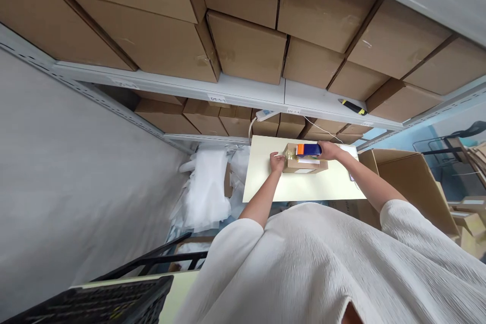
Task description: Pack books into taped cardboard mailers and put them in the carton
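A small brown cardboard box [290, 165] lies on the pale tabletop, with shiny clear tape over its left end and a white label on its near side. My right hand [328, 151] is wrapped around the right end of a dark blue and orange tape dispenser [309, 150], held over the top of the box. At the box's left end is my left hand [277, 162], its fingers stretched out and touching the taped end. The undersides of both hands are hidden.
The pale table [266, 187] stands below a metal shelf [243, 92] stacked with cartons. A yellow-and-black cutter [353, 107] lies on the shelf edge, near a power strip [267, 115]. White packing material [207, 187] fills the left side; a large open carton [413, 182] stands right.
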A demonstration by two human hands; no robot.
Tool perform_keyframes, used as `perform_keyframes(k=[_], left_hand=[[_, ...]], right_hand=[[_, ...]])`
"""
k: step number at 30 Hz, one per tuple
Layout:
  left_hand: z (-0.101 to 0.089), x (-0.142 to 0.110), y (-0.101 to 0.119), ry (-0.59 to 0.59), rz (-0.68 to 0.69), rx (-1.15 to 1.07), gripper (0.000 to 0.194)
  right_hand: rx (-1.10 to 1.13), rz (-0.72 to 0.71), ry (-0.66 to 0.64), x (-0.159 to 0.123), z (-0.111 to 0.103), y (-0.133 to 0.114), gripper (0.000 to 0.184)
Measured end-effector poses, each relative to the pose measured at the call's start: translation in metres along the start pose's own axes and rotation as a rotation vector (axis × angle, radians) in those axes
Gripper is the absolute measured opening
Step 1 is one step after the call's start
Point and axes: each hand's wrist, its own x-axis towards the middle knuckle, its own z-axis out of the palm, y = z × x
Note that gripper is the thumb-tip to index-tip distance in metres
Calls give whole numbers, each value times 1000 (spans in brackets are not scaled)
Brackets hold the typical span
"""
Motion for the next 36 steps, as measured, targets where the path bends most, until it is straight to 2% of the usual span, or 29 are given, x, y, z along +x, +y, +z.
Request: perform_keyframes(k=[7, 11, 14, 17, 20, 24, 29, 36], left_hand=[[-9, 5, -2, -15, 70, 190, 34], [-10, 1, 3, -158, 133, 148, 30], [-11, -6, 10, -263, 139, 187, 36], [-12, -13, 24, -310, 302, 277, 45], [-11, -19, 40, -418, 506, 351, 65], [-7, -22, 51, -583, 611, 568, 97], [-11, -19, 51, -625, 661, 757, 101], [-8, -19, 58, -667, 608, 846, 102]], right_hand=[[27, -11, 12, 2, 5, 2, 41], [39, -16, 17, 3, 8, 4, 39], [63, -30, 24, 3, 10, 5, 37], [101, -72, 41, 3, 12, 6, 36], [137, -131, 64, 3, 14, 8, 38], [122, -145, 46, 3, 13, 12, 39], [98, -145, -2, 4, 10, 16, 42], [114, -170, -33, -5, 9, 25, 46]])
